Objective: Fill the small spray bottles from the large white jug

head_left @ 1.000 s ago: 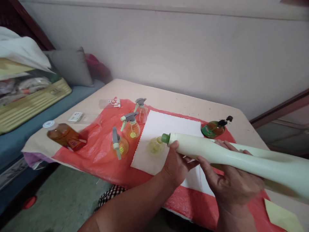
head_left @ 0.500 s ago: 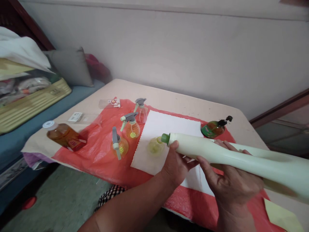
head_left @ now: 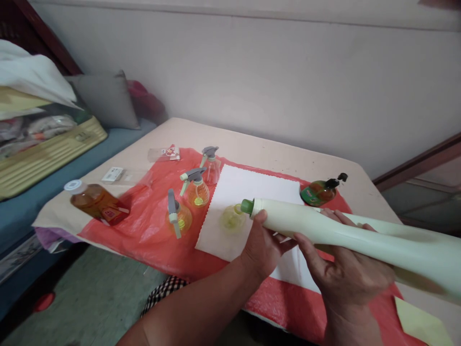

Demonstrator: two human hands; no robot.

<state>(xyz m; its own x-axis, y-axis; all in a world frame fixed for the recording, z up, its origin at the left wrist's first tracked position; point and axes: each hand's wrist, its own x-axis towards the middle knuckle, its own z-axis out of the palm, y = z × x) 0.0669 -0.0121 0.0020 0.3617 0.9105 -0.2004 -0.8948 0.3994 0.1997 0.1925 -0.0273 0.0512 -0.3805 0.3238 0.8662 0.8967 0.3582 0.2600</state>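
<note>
A large pale green jug (head_left: 288,217) with a darker green spout lies almost level in both hands, its mouth pointing left. My left hand (head_left: 264,245) grips it near the neck, thumb on the near side. Farther back, my right hand (head_left: 351,269) wraps round the handle part. Just below and left of the spout, a small clear round bottle (head_left: 232,218) without a sprayer stands on a white sheet (head_left: 259,185), with yellowish liquid in it. I cannot make out a stream from the spout.
Left of the sheet, three spray bottles (head_left: 199,192) with grey triggers stand on red plastic (head_left: 151,216). A brown bottle (head_left: 99,202) with a white cap is at the left, a dark pump bottle (head_left: 319,193) at the right. Clear packaging (head_left: 163,154) lies behind.
</note>
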